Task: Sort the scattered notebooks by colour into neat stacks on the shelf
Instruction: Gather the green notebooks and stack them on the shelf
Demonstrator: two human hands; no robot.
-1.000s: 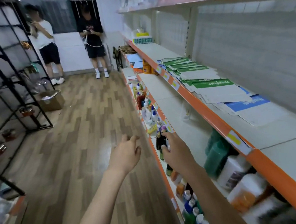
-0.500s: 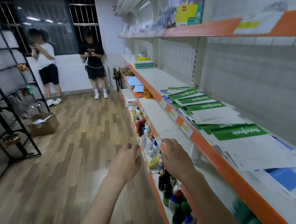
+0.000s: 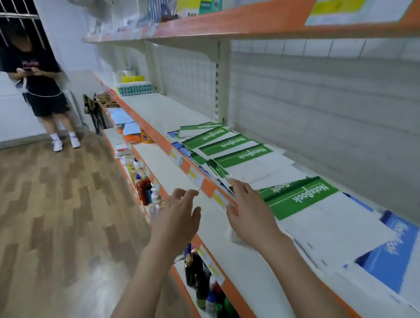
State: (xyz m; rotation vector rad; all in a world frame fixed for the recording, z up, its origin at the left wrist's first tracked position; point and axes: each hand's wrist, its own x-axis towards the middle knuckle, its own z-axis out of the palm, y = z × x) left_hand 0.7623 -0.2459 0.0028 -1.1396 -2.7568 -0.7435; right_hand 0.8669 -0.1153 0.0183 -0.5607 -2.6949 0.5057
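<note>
Several green-and-white notebooks (image 3: 238,154) lie scattered and overlapping along the middle shelf (image 3: 152,113), which has an orange front edge. One more green notebook (image 3: 302,197) lies nearer me. A blue-and-white notebook (image 3: 391,248) sits at the near right, and more blue covers (image 3: 178,147) poke out under the green ones. My left hand (image 3: 175,215) hovers in front of the shelf edge, fingers spread, holding nothing. Over the shelf's front edge next to the near green notebook, my right hand (image 3: 249,208) reaches with straight fingers and is empty.
A lower shelf (image 3: 181,182) runs beneath, with bottles (image 3: 144,187) below it. An upper shelf (image 3: 220,23) carries boxes. Yellow and teal goods (image 3: 133,86) stand at the shelf's far end. A person (image 3: 40,88) stands on the wooden floor at the back left.
The view has swung up and right toward the notebook shelf. Both hands have risen from the bottle shelf level to the orange edge of the notebook shelf, fingers spreading.
</note>
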